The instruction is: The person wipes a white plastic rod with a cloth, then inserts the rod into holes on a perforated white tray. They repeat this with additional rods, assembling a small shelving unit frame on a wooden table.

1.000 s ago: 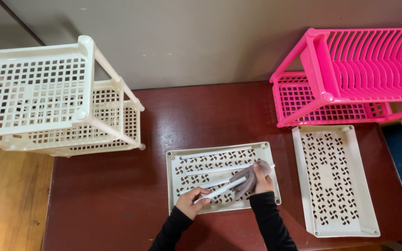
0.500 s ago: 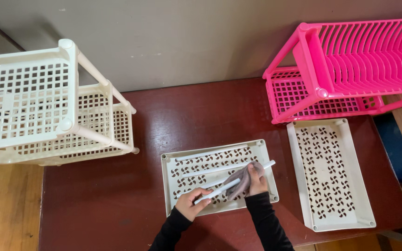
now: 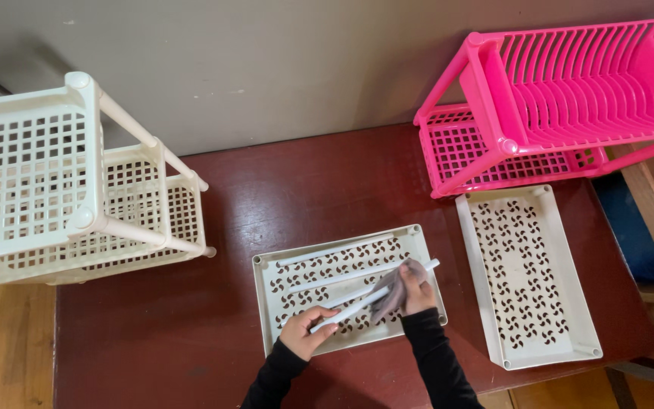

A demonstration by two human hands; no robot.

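While the left hand point(image 3: 306, 331) pinches the near end of a white tube point(image 3: 376, 296), the right hand point(image 3: 416, 291) clamps a grey cloth point(image 3: 389, 291) around it over the cream perforated tray point(image 3: 340, 235), so the tube's middle is hidden. Pink rack point(image 3: 569, 98) gets cropped at the right edge.

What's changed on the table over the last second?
Little: only the camera view shifted. The left hand still grips the white rod, and the right hand still holds the grey cloth on it, over the cream perforated tray. Racks unmoved.
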